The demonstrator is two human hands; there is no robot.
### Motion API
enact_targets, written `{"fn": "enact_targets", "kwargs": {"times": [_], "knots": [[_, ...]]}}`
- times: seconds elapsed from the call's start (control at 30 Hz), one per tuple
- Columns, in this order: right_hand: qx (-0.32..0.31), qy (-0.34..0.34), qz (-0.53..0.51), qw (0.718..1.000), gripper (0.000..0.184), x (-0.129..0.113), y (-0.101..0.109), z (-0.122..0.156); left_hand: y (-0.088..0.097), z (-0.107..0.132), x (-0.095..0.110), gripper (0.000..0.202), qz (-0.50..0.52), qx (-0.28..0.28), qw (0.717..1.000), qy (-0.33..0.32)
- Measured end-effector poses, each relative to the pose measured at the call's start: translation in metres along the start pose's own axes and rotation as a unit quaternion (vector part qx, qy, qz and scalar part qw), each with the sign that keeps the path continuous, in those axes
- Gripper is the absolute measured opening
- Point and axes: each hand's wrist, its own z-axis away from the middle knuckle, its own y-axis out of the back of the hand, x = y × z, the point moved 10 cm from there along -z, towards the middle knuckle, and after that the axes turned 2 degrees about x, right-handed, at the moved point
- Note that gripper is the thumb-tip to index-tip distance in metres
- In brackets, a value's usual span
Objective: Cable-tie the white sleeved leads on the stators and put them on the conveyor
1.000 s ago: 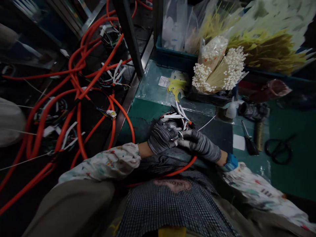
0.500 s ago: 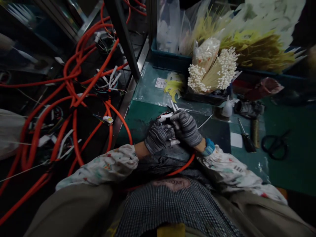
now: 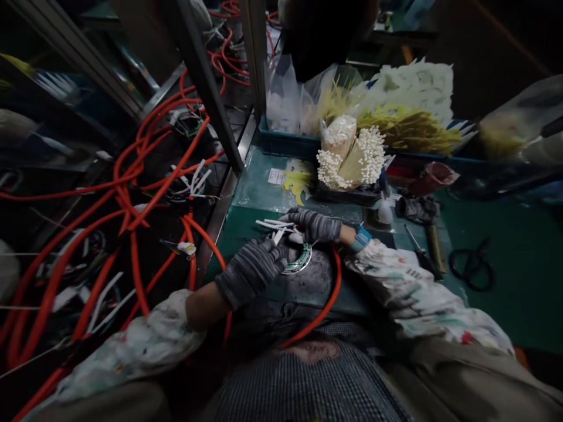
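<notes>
Both my hands wear grey knit gloves and work on a small wire bundle (image 3: 281,230) with white connector ends lying on the green bench mat (image 3: 246,217). My left hand (image 3: 253,271) is closed around the near side of the bundle. My right hand (image 3: 314,225) reaches across from the right, its fingers curled on the bundle's far side. A thick orange cable (image 3: 328,299) runs from the bundle in a loop toward my body. A coil of thin green and white wire (image 3: 302,262) lies under the hands.
Orange cables (image 3: 132,199) tangle over the dark area to the left, past a metal post (image 3: 206,88). Bundles of white and yellow cable ties (image 3: 352,155) stand in a bin at the back. A screwdriver (image 3: 422,252) and black scissors (image 3: 472,266) lie right.
The view tilted upward. My right hand slid farther left across the bundle, and my left hand dropped lower, still gripping. The thin wire coil now shows beneath them.
</notes>
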Motion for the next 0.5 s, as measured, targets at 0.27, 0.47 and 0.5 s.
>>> {"fn": "enact_targets", "kwargs": {"times": [0.27, 0.47, 0.5], "knots": [[0.383, -0.144, 0.311, 0.858, 0.035, -0.022, 0.113, 0.073, -0.017, 0.023, 0.001, 0.031, -0.01, 0.151, 0.988, 0.015], [0.308, -0.252, 0.414, 0.819, 0.034, 0.0, 0.127, 0.036, -0.015, 0.007, -0.001, 0.036, -0.036, 0.205, 0.971, 0.12], [0.309, -0.262, 0.409, 0.817, 0.033, 0.004, 0.127, 0.029, -0.015, 0.004, -0.001, 0.037, -0.035, 0.205, 0.97, 0.127]]}}
